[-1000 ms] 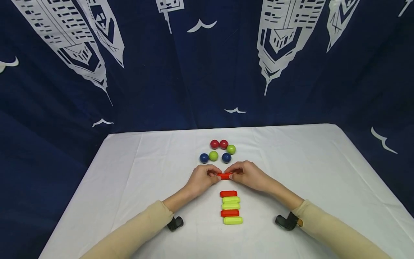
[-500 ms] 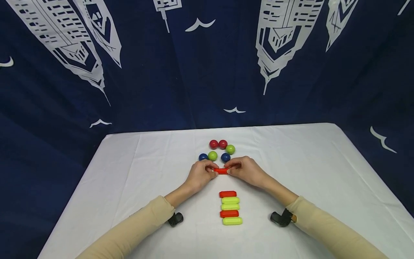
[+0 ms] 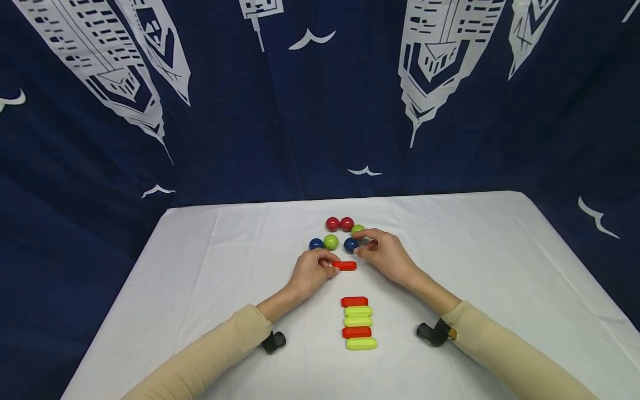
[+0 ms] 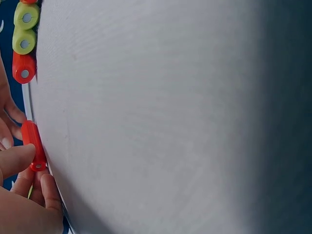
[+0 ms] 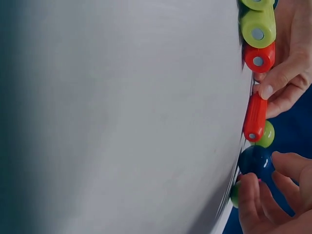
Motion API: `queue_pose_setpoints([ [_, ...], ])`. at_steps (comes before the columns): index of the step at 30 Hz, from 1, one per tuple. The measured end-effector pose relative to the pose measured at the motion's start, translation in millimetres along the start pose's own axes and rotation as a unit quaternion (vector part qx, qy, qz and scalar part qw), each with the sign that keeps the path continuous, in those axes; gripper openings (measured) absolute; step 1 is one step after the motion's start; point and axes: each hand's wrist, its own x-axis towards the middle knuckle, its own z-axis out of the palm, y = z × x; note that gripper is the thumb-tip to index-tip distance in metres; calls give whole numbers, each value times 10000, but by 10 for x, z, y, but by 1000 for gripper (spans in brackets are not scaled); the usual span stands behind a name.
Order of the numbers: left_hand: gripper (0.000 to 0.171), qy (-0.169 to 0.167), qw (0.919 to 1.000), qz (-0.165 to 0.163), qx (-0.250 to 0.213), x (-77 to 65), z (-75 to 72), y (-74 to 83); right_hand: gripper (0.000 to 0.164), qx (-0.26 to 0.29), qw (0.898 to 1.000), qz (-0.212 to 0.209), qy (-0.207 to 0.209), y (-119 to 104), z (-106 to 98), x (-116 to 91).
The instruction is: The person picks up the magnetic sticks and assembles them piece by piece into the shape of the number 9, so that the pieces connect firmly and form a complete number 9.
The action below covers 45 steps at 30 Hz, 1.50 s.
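Observation:
My left hand (image 3: 311,271) pinches the left end of a short red stick (image 3: 346,266) lying across the table, its ends fitted with grey discs. Up and to the right, my right hand (image 3: 389,255) has thumb and fingers round a shiny blue ball (image 5: 255,160), fingertips at its edges. This ball sits just beyond the stick's right end. Nearer the front, several red and yellow-green sticks (image 3: 358,321) lie side by side in a column. In the left wrist view, the held red stick (image 4: 34,145) shows between thumb and fingers.
Two red balls (image 3: 332,224) stand at the back. A green ball (image 3: 331,241) and another blue ball (image 3: 316,244) sit left of the right hand; a second green ball (image 3: 357,228) is partly covered by it. White cloth covers the table (image 3: 240,239); a dark patterned curtain (image 3: 300,111) hangs behind.
Both hands carried the red stick away from the column, towards the balls. Then the right hand let go of the stick and moved up to the blue ball; the left hand kept its hold.

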Motion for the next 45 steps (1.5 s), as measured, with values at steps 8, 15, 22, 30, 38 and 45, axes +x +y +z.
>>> queue_pose_setpoints([
  [8, 13, 48, 10000, 43, 13, -9, 3, -11, 33, -490, 9983, -101, -307, -45, 81, 68],
  [15, 14, 37, 10000, 4, -53, -12, 4, -5, 36, -165, 9974, -46, -693, -48, 1, 36],
  [22, 15, 101, 9999, -50, -110, -13, 18, -9, 34, 64, 9952, 53, -972, 48, -131, -79],
  [30, 13, 206, 9997, -93, -131, -13, 46, -11, 33, 194, 9914, -5, -1295, 100, -177, -165],
  [38, 14, 282, 9995, -126, -114, -18, 38, 20, 34, 214, 9918, 61, -1255, 90, -141, -174],
  [45, 11, 991, 9947, 245, 98, -47, -86, 33, 34, 95, 9927, 28, -1202, 112, -111, -157],
])
